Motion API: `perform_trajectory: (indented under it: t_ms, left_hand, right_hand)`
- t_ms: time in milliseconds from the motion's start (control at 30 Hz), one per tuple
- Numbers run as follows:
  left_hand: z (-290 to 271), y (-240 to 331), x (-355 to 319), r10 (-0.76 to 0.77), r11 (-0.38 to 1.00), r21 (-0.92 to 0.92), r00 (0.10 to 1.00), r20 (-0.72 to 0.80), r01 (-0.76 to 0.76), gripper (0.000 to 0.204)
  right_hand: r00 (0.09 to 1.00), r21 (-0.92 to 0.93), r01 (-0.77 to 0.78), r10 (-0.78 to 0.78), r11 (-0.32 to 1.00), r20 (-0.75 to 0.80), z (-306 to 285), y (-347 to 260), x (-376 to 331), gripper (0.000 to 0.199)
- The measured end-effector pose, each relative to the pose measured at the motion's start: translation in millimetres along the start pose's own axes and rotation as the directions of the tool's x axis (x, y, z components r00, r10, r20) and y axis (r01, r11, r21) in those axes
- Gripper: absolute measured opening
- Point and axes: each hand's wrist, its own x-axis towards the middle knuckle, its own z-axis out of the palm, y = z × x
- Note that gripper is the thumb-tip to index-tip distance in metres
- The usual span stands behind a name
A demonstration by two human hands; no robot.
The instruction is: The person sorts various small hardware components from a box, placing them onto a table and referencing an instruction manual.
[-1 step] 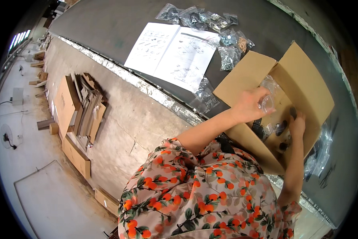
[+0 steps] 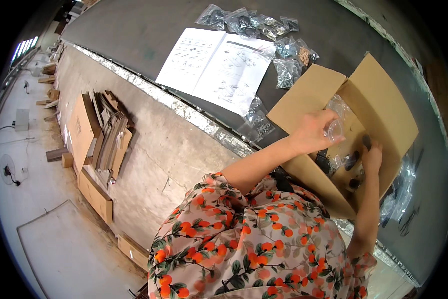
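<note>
Head view: open cardboard box (image 2: 378, 99) on the dark table (image 2: 134, 30), flaps up, close to the table edge. Left hand (image 2: 311, 132) inside the box, fingers curled and closed around a clear plastic bag (image 2: 335, 127), thumb on top of it. Right hand (image 2: 371, 155) deeper in the same box, fingers bent down onto small dark parts (image 2: 352, 162) at the bottom; not possible to tell if pinching one or only touching. Both hands near each other, not touching.

Beyond the box, an open instruction booklet (image 2: 216, 67) flat on the table, with a group of small clear bags of hardware (image 2: 256, 22) just behind and beside it. One more small bag (image 2: 256, 124) between booklet and box. On the floor at left, flat cardboard pieces (image 2: 97, 132) leaning against the concrete wall of the table. Flowered sleeves in the foreground.
</note>
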Motion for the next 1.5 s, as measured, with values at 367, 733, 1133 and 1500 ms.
perform_trajectory:
  t_ms: [367,733,1133,1500]
  left_hand:
    - [1,1,1,0.010,0.997,-0.074,1.000,-0.001,-0.010,0.042]
    - [-1,5,2,0.063,0.998,-0.015,0.998,-0.011,-0.063,0.041]
    - [0,1,0,0.007,0.997,-0.074,1.000,-0.017,-0.008,0.038]
    - [-1,-5,1,0.091,0.995,0.044,0.996,-0.021,-0.090,0.036]
  right_hand:
    - [0.998,0.086,0.063,-0.062,0.994,-0.011,-17,-24,-13,0.018]
    - [0.996,0.228,0.089,-0.083,0.970,-0.037,-13,-19,-10,0.022]
    - [0.997,0.370,0.063,-0.071,0.927,0.007,-7,-17,-9,0.025]
    - [0.819,0.824,-0.557,-0.231,-0.105,0.524,-23,-19,-5,0.016]
